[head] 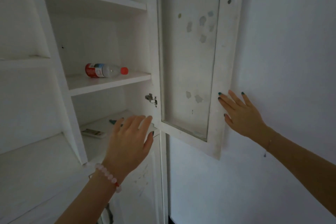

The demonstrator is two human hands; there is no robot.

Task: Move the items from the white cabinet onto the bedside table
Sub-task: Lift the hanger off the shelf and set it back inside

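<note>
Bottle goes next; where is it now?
In the head view, the bottle lies on its side on the middle shelf, left of the open door, above the left hand.

Red-capped bottle (pixel 106 70) sideways on white cabinet (pixel 60 71) shelf; flat device (pixel 93 132) below

Nothing there could be read. The plastic bottle (pixel 106 70) lying on its side on the middle shelf (pixel 109 82) carried a red and white label, but its print was too small and blurred to make out. The flat white device (pixel 93 132) on the lower shelf (pixel 98 122) showed dark markings, equally unreadable.
</note>
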